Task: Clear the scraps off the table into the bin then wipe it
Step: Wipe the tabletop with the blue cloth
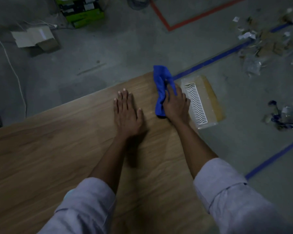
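Wiping seems underway: the right hand [175, 105] grips the cloth [161, 85] at the table's [57, 141] upper-right corner, the left hand [126, 114] lies flat with straight fingers [123, 100], and next comes a leftward sweep.

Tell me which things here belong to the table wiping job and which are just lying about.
Job: blue cloth, held by right hand; wooden table; left hand flat on it.
Lying about: cardboard box, green boxes, white cable, floor scraps.

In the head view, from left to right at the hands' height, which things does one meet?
The left hand flat on wooden table, blue cloth in right hand, translucent bin with white wavy grille, blue scraps on floor.
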Demonstrator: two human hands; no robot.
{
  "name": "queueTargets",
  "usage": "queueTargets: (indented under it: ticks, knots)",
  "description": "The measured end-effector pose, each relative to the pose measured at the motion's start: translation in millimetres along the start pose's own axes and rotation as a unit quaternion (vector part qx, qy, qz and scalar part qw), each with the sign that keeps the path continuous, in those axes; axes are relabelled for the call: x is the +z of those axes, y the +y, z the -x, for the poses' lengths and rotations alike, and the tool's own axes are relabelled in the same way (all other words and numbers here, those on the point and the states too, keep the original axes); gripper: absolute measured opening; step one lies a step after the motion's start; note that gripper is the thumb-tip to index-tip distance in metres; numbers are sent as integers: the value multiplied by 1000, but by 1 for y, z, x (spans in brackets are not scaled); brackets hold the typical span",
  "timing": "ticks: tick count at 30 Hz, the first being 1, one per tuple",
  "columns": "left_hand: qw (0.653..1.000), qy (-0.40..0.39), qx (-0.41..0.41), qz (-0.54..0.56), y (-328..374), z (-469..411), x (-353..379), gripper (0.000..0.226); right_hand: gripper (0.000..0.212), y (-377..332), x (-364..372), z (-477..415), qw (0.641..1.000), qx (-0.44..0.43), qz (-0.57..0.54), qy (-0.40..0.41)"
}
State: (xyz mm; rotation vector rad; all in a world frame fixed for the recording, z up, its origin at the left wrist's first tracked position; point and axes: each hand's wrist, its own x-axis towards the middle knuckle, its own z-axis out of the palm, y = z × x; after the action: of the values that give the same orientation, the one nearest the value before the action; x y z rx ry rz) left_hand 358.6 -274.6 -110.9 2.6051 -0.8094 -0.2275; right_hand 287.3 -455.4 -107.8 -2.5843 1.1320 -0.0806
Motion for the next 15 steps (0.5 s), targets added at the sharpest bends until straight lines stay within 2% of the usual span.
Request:
queueTargets:
  ticks: [6,10,13,15]
  knots:
    - [995,-57,80,4,33,65,13,71,52,49,-22,90,997,70,-11,-20]
    - [991,-104,88,4,48,107,18,73,48,76,-50,130,980,179,-37,-72]
    - [988,-126,88,18,50,122,19,72,38,78,-69,143,975,221,10,38]
    - [988,-120,92,20,50,130,19,70,43,66,-70,145,979,192,16,69]
